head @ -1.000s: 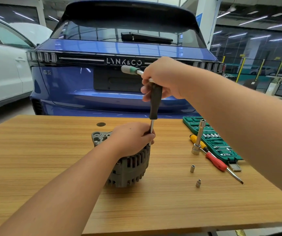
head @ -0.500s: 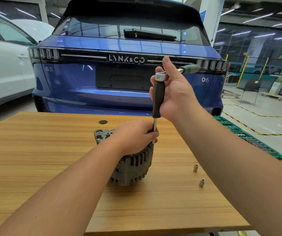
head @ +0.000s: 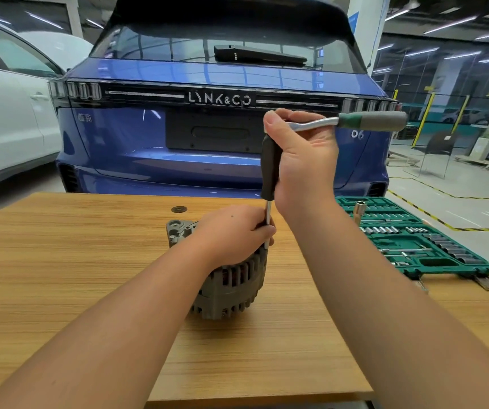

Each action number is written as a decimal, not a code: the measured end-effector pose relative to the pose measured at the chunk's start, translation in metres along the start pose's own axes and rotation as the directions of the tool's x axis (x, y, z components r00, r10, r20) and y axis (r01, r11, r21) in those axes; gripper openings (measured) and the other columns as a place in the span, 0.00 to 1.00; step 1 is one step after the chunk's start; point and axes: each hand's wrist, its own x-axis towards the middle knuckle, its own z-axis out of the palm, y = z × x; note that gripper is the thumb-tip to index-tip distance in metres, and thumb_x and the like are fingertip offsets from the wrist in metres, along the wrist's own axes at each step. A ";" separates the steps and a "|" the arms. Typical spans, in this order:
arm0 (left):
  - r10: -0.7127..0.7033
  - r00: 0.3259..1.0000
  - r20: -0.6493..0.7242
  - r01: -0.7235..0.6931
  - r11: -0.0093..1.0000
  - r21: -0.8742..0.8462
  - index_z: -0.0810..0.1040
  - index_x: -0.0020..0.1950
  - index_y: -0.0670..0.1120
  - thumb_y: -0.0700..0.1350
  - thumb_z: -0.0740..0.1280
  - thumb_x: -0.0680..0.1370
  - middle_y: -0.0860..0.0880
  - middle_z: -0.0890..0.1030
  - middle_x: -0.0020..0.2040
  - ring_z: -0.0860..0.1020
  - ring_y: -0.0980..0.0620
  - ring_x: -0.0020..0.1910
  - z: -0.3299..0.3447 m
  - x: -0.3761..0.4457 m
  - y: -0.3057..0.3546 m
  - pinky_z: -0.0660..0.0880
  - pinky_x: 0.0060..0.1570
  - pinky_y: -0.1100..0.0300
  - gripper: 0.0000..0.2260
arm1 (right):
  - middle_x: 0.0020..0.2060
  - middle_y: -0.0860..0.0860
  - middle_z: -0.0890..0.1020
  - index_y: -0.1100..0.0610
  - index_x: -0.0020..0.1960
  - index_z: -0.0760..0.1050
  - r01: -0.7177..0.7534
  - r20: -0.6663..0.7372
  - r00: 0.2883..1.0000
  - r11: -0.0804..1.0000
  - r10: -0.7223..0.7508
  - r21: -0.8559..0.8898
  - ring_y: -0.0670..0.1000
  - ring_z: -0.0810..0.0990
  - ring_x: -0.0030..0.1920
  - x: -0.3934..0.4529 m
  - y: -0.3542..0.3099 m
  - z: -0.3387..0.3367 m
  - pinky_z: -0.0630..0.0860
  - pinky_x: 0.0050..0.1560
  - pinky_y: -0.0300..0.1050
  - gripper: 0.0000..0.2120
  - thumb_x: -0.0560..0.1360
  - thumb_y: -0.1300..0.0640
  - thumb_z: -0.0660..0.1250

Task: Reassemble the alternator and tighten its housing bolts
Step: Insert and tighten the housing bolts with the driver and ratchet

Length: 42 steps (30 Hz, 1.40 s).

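The left hand [head: 234,234] lay at frame centre, palm down, fingers curled over the alternator [head: 231,286] and pinching the thin driver shaft [head: 268,228], its bare forearm stretching in from the lower left. The right hand [head: 303,160] was raised above it, wrapped round the upright black driver handle [head: 269,166] with the thumb up beside the ratchet head, forearm running in from the lower right.

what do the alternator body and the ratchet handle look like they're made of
Alternator: seems to be cast metal, a dull matte grey, with ribbed vent slots round its side. Ratchet handle: a bright shiny metal bar, probably chromed steel, ending in a green and grey grip that looks like matte plastic or rubber.
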 end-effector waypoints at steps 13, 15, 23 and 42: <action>0.001 1.000 0.026 -0.001 1.000 0.006 0.77 0.55 0.60 0.57 0.58 0.85 0.63 0.83 0.48 0.79 0.60 0.52 -0.006 -0.002 0.003 0.78 0.56 0.49 0.08 | 0.51 0.52 0.85 0.51 0.53 0.76 -0.489 0.439 0.825 0.840 0.356 0.237 0.51 0.84 0.42 0.017 -0.006 -0.026 0.79 0.39 0.44 0.04 0.78 0.56 0.68; -0.003 1.000 0.022 0.003 1.000 0.017 0.76 0.54 0.60 0.57 0.57 0.85 0.63 0.83 0.49 0.79 0.59 0.52 -0.005 -0.002 0.004 0.78 0.57 0.49 0.08 | 0.52 0.51 0.85 0.51 0.54 0.76 -0.388 0.408 0.873 0.888 0.269 0.246 0.51 0.84 0.44 0.014 0.000 -0.027 0.78 0.40 0.45 0.07 0.79 0.62 0.67; -0.010 0.999 -0.034 0.012 0.997 0.071 0.75 0.52 0.60 0.58 0.57 0.85 0.61 0.82 0.47 0.79 0.58 0.49 0.000 0.000 0.004 0.79 0.51 0.51 0.08 | 0.50 0.50 0.85 0.53 0.57 0.75 -0.296 0.294 0.926 0.938 0.236 0.178 0.51 0.83 0.42 0.010 -0.003 -0.023 0.77 0.40 0.44 0.06 0.81 0.59 0.66; -0.024 0.994 -0.104 0.038 0.991 0.130 0.71 0.47 0.61 0.58 0.56 0.85 0.62 0.78 0.40 0.74 0.63 0.41 0.008 0.010 -0.001 0.70 0.36 0.58 0.09 | 0.29 0.56 0.80 0.58 0.48 0.67 -0.508 0.068 0.860 0.861 0.506 0.027 0.50 0.69 0.23 0.031 -0.024 0.008 0.73 0.36 0.45 0.02 0.78 0.60 0.57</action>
